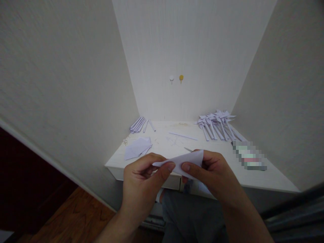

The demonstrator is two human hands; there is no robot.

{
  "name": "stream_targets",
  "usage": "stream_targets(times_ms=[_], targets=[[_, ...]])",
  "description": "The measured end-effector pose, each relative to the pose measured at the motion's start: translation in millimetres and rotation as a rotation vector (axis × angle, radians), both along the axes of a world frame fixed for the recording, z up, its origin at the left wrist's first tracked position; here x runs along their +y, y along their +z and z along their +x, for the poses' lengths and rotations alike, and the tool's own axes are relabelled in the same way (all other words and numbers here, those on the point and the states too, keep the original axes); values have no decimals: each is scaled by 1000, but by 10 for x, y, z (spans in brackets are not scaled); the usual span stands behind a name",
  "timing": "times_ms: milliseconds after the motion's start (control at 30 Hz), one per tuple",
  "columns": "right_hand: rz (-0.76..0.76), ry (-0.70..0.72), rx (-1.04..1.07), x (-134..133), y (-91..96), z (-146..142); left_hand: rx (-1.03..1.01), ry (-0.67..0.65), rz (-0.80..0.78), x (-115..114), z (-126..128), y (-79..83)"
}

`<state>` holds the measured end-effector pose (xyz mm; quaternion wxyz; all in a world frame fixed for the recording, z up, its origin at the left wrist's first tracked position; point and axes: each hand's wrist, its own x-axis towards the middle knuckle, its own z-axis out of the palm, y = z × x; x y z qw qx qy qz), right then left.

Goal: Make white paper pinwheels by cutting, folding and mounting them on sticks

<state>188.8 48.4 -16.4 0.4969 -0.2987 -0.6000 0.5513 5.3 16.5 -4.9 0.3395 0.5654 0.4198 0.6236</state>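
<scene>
the held paper point(189, 158) leaves only the tip of a thin pointed tool point(188, 149) showing beyond it. right of the held paper, a phone-like device point(249, 156) is pixelated

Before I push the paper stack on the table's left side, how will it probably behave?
The paper stack looks thin, so it is probably light and floppy. Its fanned edges suggest it may slide apart. Lying flat, it seems unlikely to roll.

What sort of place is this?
Probably a desk nook in a home: a white desk fits between close walls, a yellow hook is fixed to the back wall, and the floor looks wooden.
</scene>
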Motion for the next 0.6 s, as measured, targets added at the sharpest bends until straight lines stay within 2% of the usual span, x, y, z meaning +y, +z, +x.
stream_targets(times_ms=[267, 600], targets=[[-51, 14, 1, -12, 10, 9, -38, -27, -72, 10, -20, -4], [-87, 20, 28, -8, 32, 4, -3, 0, 37, -7, -61, 61]])
